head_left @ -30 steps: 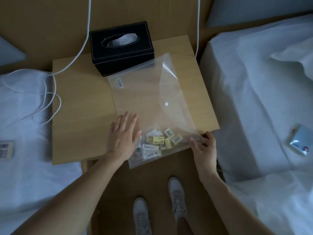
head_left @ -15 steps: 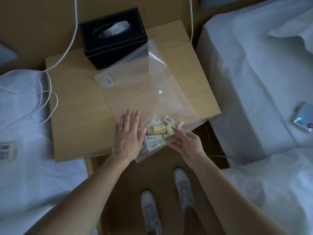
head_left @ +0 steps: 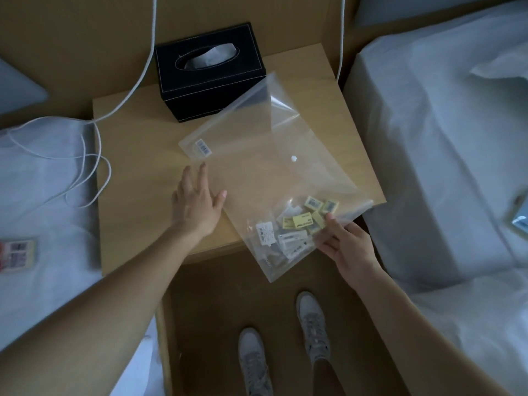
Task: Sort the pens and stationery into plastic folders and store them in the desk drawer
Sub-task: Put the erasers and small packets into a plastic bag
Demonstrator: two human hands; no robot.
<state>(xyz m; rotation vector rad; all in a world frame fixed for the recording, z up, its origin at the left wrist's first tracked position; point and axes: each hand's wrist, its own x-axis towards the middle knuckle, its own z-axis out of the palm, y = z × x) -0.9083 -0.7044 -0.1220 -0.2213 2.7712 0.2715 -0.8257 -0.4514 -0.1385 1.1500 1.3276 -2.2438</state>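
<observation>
Right hand (head_left: pixel 347 244) pinches plastic folder (head_left: pixel 274 172) near its stationery (head_left: pixel 297 227) | left hand (head_left: pixel 197 200) flat, empty, on counter (head_left: pixel 137 172) | we support underneath, keep mouth raised.

Clear plastic folder (head_left: pixel 265 167) lies tilted on the wooden counter (head_left: pixel 137 172), near corner hanging off the front edge. Flap open, white snap button (head_left: pixel 293 158) visible, barcode sticker (head_left: pixel 203 146) at its far-left corner. Small yellow and white packets (head_left: pixel 297 227) bunched in the folder's lower end. Right hand (head_left: pixel 347 247) pinches the folder's lower right edge, thumb on top. Left hand (head_left: pixel 197 201) flat on the counter, fingers spread, just beside the folder's left edge. Black tissue box (head_left: pixel 210 72) at the back, touching the folder's flap. White cable (head_left: pixel 94 155) loops onto the left bed (head_left: pixel 37 195).
</observation>
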